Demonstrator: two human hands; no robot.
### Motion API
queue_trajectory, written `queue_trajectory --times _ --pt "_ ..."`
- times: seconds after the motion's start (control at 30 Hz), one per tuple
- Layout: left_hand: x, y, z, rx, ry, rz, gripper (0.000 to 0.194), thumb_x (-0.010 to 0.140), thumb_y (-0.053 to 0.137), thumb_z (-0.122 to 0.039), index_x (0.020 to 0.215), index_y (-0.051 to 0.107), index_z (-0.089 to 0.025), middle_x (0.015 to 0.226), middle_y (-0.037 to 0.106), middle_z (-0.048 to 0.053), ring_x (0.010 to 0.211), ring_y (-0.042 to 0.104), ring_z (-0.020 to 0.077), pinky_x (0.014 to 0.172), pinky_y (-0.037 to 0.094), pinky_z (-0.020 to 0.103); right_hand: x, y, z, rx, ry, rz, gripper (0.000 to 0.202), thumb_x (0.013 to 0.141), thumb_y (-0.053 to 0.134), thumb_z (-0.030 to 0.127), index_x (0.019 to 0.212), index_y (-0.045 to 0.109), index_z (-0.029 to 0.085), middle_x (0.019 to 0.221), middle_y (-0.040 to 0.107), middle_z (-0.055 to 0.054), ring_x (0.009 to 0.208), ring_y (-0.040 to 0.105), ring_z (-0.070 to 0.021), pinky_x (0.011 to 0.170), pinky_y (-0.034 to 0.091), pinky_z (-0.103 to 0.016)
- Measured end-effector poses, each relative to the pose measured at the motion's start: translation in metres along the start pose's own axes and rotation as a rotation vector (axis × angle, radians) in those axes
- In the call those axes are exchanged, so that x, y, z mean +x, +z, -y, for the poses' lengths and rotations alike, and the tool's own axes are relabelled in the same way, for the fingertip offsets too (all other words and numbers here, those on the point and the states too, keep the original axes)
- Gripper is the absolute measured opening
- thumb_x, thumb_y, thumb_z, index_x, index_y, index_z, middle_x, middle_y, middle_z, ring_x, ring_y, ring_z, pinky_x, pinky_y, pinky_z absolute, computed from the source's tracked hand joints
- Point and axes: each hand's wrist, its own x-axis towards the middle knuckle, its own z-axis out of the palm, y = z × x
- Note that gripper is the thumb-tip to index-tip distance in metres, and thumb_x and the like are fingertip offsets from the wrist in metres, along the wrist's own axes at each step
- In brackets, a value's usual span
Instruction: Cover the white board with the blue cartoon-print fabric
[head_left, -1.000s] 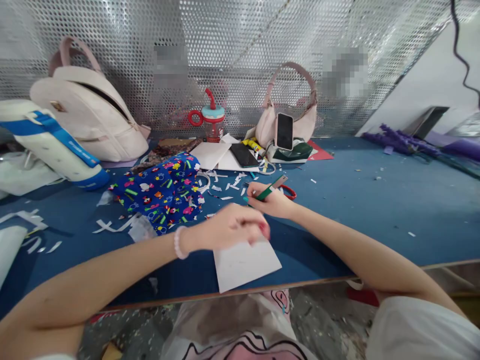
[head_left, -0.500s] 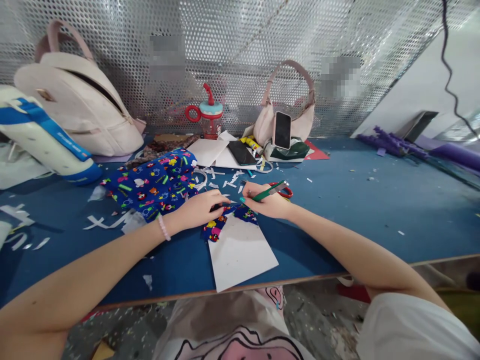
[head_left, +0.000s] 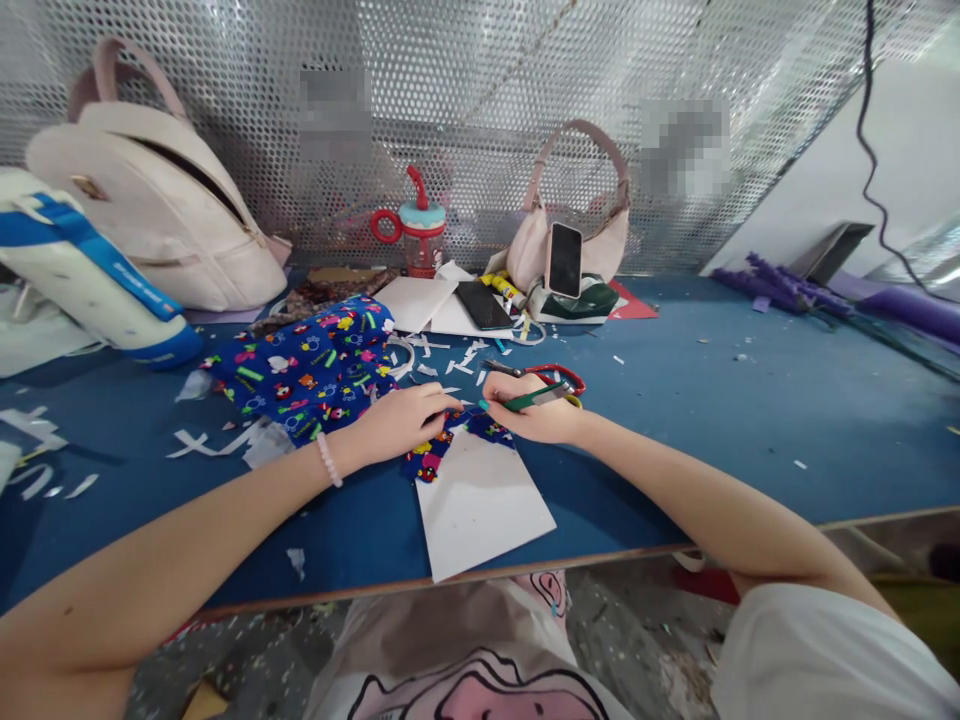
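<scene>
A white card (head_left: pixel 484 510) lies at the table's front edge, with a strip of blue cartoon-print fabric (head_left: pixel 425 462) along its far end. My left hand (head_left: pixel 394 425) is closed, its fingertips pinching the fabric at the card's far edge. Opposite it, my right hand (head_left: pixel 536 412) is closed around a slim green box cutter (head_left: pixel 544 397), whose tip is hidden by the fingers near the fabric. Just behind my right hand lie red-handled scissors (head_left: pixel 568 374), partly covered. A larger piece of the same fabric (head_left: pixel 300 365) is spread to the left.
Paper scraps (head_left: pixel 469 357) litter the blue table (head_left: pixel 675 400). Toward the back stand a backpack (head_left: pixel 150 220), a large bottle (head_left: pixel 90 270), a straw cup (head_left: pixel 424 240) and a handbag (head_left: pixel 611 240) with a phone (head_left: pixel 564 260) before it. Purple rolled material (head_left: pixel 907 305) lies right.
The box cutter has tilted flatter and lower as my right hand turned slightly, showing more of the scissors behind it. My left fingers have shifted a little; card and fabric stay about the same.
</scene>
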Motion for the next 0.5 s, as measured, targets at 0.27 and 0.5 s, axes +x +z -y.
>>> queue_trajectory --times 0.27,0.5 --pt "-0.0005 -0.0004 0.0007 -0.018 0.018 -0.003 0.034 0.095 0.042 -0.021 0.119 0.066 -0.019 0.099 0.061 0.006 0.08 0.061 0.0163 0.069 0.047 0.026 -0.0009 0.0026 -0.0019 -0.01 0.01 0.005 0.009 0.089 0.043 0.022 0.08 0.041 0.023 0.066 0.05 0.003 0.056 0.043 -0.0116 0.054 0.034 -0.024" --pt "0.0 -0.0006 0.001 -0.046 0.0 -0.012 0.034 0.093 0.045 -0.021 0.118 0.068 -0.022 0.1 0.062 0.006 0.079 0.062 0.0164 0.069 0.047 0.026 0.002 -0.0019 0.0014 -0.031 0.018 0.074 0.016 0.09 0.043 0.022 0.074 0.038 0.023 0.062 0.046 0.004 0.054 0.04 -0.011 0.055 0.031 -0.025"
